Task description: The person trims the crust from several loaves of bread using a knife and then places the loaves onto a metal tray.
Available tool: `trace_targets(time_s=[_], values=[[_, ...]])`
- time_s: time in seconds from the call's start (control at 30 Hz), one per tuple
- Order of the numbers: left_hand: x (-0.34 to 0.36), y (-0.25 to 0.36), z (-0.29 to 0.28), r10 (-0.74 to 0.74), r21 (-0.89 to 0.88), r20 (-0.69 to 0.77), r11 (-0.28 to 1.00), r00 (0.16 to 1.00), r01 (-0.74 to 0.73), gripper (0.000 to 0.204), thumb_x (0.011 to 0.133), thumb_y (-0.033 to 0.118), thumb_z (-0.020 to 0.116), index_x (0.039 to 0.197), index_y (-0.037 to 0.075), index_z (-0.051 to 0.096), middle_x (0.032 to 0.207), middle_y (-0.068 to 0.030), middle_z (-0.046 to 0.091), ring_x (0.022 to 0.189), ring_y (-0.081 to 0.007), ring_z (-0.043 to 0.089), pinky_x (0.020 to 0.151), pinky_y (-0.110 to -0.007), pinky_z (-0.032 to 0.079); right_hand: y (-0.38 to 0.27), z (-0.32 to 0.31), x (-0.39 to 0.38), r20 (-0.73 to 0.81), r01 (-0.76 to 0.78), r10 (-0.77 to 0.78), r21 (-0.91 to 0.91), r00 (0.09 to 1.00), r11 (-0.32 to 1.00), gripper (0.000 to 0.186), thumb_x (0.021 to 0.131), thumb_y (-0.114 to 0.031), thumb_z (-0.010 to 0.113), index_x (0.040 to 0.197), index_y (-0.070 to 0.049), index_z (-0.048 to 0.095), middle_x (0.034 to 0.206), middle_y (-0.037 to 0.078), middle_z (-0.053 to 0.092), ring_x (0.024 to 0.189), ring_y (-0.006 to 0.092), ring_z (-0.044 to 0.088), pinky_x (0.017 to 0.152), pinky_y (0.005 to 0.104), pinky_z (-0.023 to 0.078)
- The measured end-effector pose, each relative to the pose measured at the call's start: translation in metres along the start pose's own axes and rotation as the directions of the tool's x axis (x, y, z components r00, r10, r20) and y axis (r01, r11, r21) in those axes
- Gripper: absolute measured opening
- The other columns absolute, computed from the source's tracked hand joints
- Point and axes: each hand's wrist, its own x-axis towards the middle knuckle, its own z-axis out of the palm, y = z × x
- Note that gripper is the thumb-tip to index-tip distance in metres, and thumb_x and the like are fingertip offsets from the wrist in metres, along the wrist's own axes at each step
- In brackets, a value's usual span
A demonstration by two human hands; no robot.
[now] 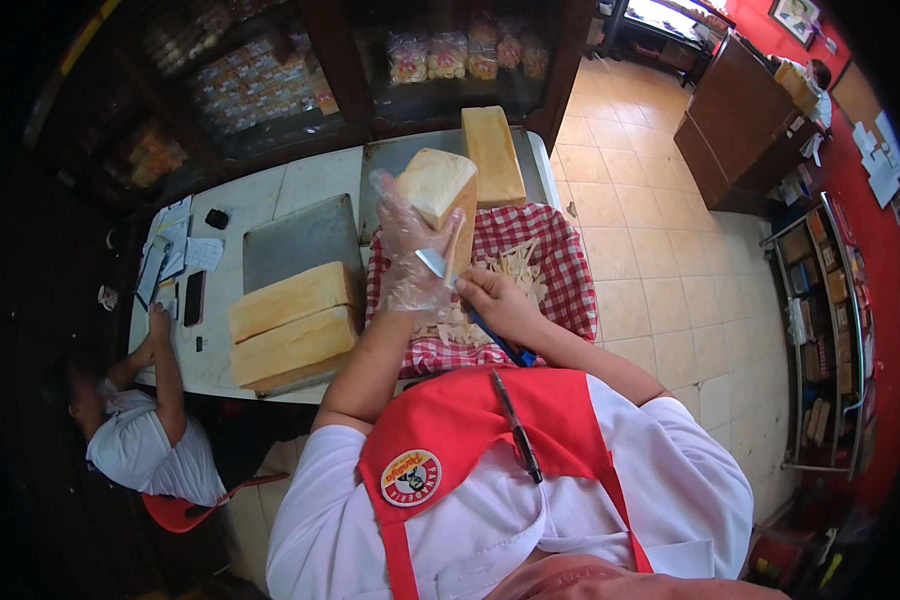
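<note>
My left hand (410, 250), in a clear plastic glove, grips a pale loaf of bread (436, 188) and holds it tilted above a basket lined with red-and-white checked cloth (572, 262). In my bare right hand (507, 308) is a knife (430, 262); part of its blade shows against the loaf's near side, and blue shows below my fingers. A thin strip of crust (454, 245) stands along the loaf at the blade. Under both hands, cut crust strips (518, 268) lie loose in the basket.
Two loaves (295, 325) rest on a metal tray (305, 240) at left; another loaf (493, 155) lies on a far tray. A seated person (150, 430) leans on the table's left end, near papers and a phone (195, 298). A rack (830, 340) stands right.
</note>
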Motion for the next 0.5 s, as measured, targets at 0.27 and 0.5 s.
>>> trace_targets(time_s=[0.27, 0.5], values=[[0.020, -0.022, -0.046, 0.035, -0.699, 0.397, 0.659, 0.917, 0.277, 0.058, 0.077, -0.007, 0.042, 0.135, 0.000, 0.045, 0.137, -0.0110, 0.047, 0.124, -0.0227, 0.047, 0.109, -0.032, 0.030, -0.019, -0.064, 0.017, -0.307, -0.074, 0.069, -0.005, 0.949, 0.997, 0.027, 0.098, -0.023, 0.050, 0.096, 0.001, 0.063, 0.076, 0.004, 0.061, 0.071, 0.0122, 0.055, 0.065, 0.0277, 0.044], [-0.009, 0.015, -0.024, 0.079, -0.302, 0.189, 0.953, 0.979, -0.018, 0.084, 0.071, 0.021, 0.076, 0.136, -0.008, 0.031, 0.130, -0.0220, 0.047, 0.120, -0.0324, 0.049, 0.104, -0.039, 0.037, -0.006, -0.071, 0.050, -0.435, -0.097, 0.138, 0.115, 0.890, 0.989, 0.031, 0.097, -0.024, 0.051, 0.099, 0.005, 0.063, 0.076, 0.006, 0.060, 0.069, 0.0120, 0.054, 0.064, 0.0278, 0.044]])
